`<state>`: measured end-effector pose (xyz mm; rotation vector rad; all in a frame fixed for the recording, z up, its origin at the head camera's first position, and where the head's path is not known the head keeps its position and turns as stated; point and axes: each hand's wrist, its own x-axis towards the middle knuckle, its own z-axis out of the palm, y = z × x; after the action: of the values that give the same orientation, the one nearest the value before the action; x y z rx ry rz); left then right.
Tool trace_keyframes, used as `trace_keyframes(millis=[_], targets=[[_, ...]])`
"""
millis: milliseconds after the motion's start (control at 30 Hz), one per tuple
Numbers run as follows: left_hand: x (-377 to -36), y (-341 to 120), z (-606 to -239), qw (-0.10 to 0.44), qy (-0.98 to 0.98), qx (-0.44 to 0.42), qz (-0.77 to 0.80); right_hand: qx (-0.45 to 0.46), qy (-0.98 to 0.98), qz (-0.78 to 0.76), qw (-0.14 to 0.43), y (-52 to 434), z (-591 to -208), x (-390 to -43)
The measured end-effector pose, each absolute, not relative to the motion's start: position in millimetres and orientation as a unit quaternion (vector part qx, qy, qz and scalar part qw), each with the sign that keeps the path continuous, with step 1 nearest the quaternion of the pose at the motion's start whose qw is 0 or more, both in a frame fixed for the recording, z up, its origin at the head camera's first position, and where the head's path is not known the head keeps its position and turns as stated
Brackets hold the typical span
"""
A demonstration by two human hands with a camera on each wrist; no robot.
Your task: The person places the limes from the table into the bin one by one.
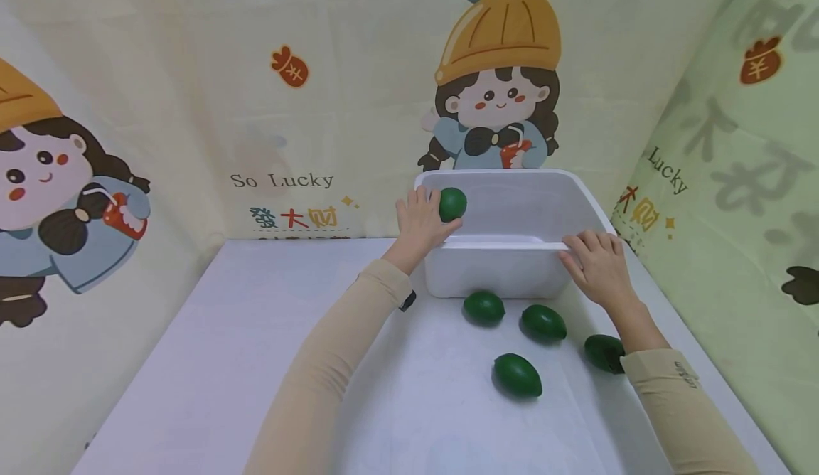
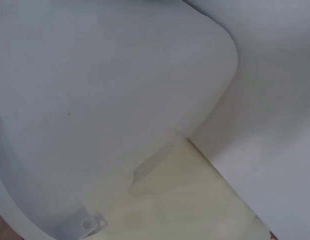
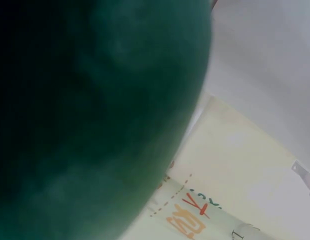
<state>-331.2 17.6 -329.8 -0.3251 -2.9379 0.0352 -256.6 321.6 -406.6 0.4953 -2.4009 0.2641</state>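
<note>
In the head view my left hand [image 1: 422, 220] holds a green lime [image 1: 453, 205] over the left end of a white plastic bin [image 1: 489, 272]. The fingers lie along the lime's left side, with the thumb below it. At the bin's front right, my right hand [image 1: 600, 265] grips the rim, fingers over the edge and thumb on the outer side. A lime [image 1: 604, 353] lies by the right wrist, partly covered. This wrist's own camera is largely filled by a blurred green lime [image 3: 145, 110]. Neither wrist view shows a hand.
Three more limes lie on the white table [image 1: 256, 361] before the bin: one close to its wall [image 1: 484, 308], one to the right [image 1: 543, 323], one nearer [image 1: 517, 376]. A printed cloth [image 1: 358, 105] hangs behind the table and along both sides.
</note>
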Motion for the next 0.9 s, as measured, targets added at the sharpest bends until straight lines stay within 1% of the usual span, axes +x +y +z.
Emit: trace_keyframes(millis=[400, 533, 900], targets=[[-332.6, 17.7, -332.8, 0.072, -0.991, -0.107, 0.034, 0.192, -0.916, 0.105, 0.336, 321.0, -407.3, -257.2], [-331.2, 18.4, -330.3, 0.072, -0.991, -0.113, 0.021, 0.191, -0.917, 0.104, 0.334, 321.2, -407.5, -257.0], [-329.3, 17.4, -329.0, 0.075, -0.990, -0.121, 0.017, 0.200, -0.908, 0.103, 0.353, 320.4, -407.5, -258.4]])
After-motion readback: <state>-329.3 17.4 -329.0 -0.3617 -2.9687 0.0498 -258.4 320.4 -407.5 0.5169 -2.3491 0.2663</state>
